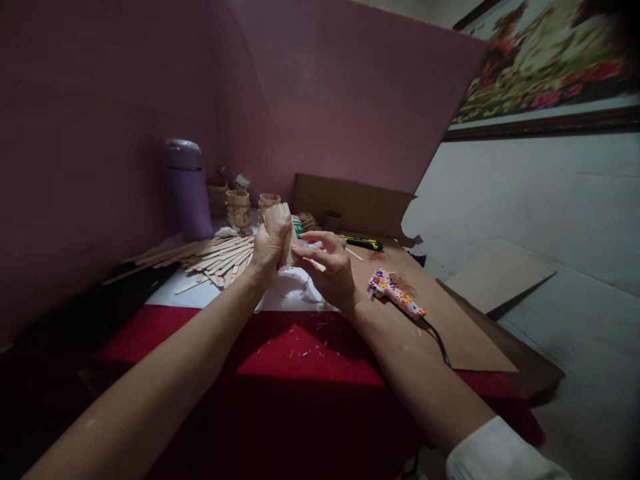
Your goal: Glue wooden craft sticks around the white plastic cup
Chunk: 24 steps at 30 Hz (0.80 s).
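Note:
A pale wooden piece, seemingly made of craft sticks side by side, stands upright in my left hand, whose fingers wrap round it. My right hand is at its right side, fingers bent and spread, with the fingertips at the piece's lower edge; nothing can be made out between them. Loose craft sticks lie fanned out left of my left hand, on white paper. Behind the hands stand two small wooden stick cups, the left one and the right one, beside a green-labelled container.
A purple bottle stands at the back left. On the brown board at the right lie a flowered glue gun with a black cord and a yellow-black cutter. Small scraps dot the red cloth. Cardboard stands behind.

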Available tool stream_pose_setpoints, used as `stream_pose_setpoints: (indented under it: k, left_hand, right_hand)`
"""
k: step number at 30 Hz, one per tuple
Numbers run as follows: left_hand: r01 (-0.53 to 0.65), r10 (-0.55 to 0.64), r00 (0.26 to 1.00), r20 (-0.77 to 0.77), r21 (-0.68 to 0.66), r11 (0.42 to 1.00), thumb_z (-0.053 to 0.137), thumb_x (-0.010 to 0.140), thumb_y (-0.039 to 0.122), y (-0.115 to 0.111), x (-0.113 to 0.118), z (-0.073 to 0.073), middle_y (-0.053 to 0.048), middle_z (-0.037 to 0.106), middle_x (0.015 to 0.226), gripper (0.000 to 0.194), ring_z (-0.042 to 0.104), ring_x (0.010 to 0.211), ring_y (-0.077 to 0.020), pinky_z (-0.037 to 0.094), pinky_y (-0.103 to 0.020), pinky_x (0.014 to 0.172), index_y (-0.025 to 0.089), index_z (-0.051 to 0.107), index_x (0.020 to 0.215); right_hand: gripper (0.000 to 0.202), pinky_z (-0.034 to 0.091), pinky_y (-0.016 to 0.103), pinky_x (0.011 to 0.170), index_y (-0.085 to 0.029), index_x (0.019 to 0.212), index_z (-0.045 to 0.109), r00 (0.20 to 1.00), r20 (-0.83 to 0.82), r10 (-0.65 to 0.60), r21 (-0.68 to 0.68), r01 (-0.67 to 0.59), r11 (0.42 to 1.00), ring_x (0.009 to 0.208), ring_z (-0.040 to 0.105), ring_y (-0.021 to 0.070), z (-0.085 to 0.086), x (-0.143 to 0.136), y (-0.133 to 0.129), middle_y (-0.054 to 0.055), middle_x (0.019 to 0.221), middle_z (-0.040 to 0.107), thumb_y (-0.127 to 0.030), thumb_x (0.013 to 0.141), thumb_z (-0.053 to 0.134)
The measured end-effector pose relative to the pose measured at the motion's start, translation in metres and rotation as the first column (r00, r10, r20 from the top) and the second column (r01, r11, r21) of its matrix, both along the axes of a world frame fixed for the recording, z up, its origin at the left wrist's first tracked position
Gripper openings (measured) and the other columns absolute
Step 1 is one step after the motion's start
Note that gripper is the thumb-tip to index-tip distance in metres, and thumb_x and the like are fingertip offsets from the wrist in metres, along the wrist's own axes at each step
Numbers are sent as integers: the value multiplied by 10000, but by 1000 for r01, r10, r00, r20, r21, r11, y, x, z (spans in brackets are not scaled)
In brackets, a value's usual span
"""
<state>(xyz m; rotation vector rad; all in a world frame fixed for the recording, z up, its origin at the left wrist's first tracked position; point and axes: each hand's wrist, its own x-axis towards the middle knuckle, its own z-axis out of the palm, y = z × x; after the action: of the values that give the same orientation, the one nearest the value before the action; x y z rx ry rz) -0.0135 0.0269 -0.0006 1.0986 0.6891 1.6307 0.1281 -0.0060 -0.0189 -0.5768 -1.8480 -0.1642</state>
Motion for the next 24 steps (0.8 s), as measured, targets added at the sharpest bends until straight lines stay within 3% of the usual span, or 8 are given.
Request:
stream_pose_setpoints:
  k: [6, 9, 12, 15, 18, 21, 24]
  left_hand:
    - [-135, 135, 990, 33, 21, 991, 843, 635, 543, -4, 0, 5, -27, 637, 873, 582, 623, 768, -162, 500, -260, 673, 198, 556, 1005]
    - [-187, 191, 981, -32, 90, 978, 854, 622, 481, -2, -3, 5, -33, 639, 970, 586, 624, 859, -175, 501, -268, 741, 212, 532, 1031]
    - [-199, 213, 973, -85, 149, 969, 874, 538, 343, 3, -5, 1, -20, 626, 1004, 645, 612, 906, -178, 488, -270, 787, 219, 510, 1057]
    - [-142, 162, 966, -199, 109, 984, 825, 440, 197, 8, -6, -6, -1, 606, 927, 646, 586, 857, -169, 463, -258, 755, 195, 524, 1012]
    - [-84, 90, 938, -334, 33, 996, 781, 416, 155, 8, -7, -11, 15, 578, 837, 562, 548, 784, -157, 434, -244, 684, 176, 534, 920]
    - [-66, 64, 930, -362, 7, 998, 790, 410, 144, 8, -8, -12, 22, 576, 814, 563, 537, 767, -154, 430, -234, 655, 179, 523, 905]
    - [-40, 52, 933, -355, 43, 998, 840, 356, 111, 9, -9, -11, 9, 602, 861, 689, 546, 789, -157, 445, -230, 654, 176, 524, 965]
  right_hand:
    - [213, 544, 498, 973, -359, 1101, 760, 999, 42, -24, -102, 28, 994, 1117, 624, 257, 5, 4, -2, 56, 1220, 680, -391, 894, 718]
    - [267, 529, 486, 1004, -337, 1186, 731, 998, -48, -42, -108, 37, 993, 1138, 616, 254, 7, 7, -3, 77, 1204, 670, -341, 926, 669]
    - [228, 535, 467, 968, -314, 1126, 751, 986, -131, -102, -126, 86, 988, 1092, 624, 249, 5, 8, 0, 85, 1121, 676, -297, 962, 595]
    - [211, 535, 461, 931, -296, 1057, 769, 976, -145, -160, -170, 135, 976, 1043, 631, 255, 1, 8, 7, 84, 1065, 678, -314, 961, 582]
    - [201, 534, 444, 905, -275, 1003, 775, 976, -111, -187, -214, 161, 964, 1003, 639, 254, -4, 9, 14, 81, 1020, 684, -303, 943, 586]
    - [217, 534, 436, 889, -253, 1012, 770, 978, -81, -195, -244, 170, 955, 990, 641, 259, -7, 10, 18, 92, 1009, 694, -277, 933, 569]
    - [287, 525, 445, 919, -247, 1114, 746, 979, -80, -187, -243, 163, 956, 1023, 633, 268, -7, 10, 18, 101, 1051, 701, -221, 921, 535]
